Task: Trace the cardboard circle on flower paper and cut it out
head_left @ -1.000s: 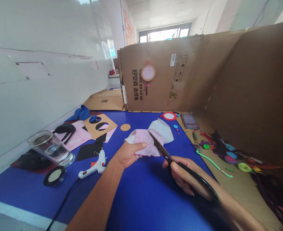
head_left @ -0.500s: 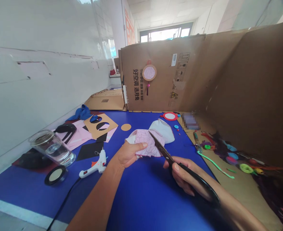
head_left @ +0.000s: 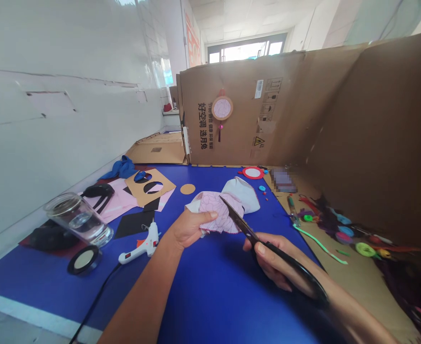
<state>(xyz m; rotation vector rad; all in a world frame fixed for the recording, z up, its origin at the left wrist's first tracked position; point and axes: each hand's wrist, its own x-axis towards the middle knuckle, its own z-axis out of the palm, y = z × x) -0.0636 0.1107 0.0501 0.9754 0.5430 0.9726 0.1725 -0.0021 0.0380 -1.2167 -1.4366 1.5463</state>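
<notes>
Left hand [head_left: 191,230]: grip clamped, thumb on top, on patterned cloth [head_left: 212,204] bunched at mid-worktop [head_left: 203,291]; right hand [head_left: 273,260]: grip wrapped round black-handled scissors [head_left: 242,222], blades across the cloth. Step in hand looks like cutting or lining up a cut; next move probably calls for cloth kept taut, blades clear of the left thumb. Scissors' long axis slants, handles near right, tips far left; bunched cloth shows no clear axis.

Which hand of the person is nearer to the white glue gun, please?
The left hand. It holds the patterned fabric to the right of the white glue gun; the right hand, with the scissors, is farther right.
</notes>
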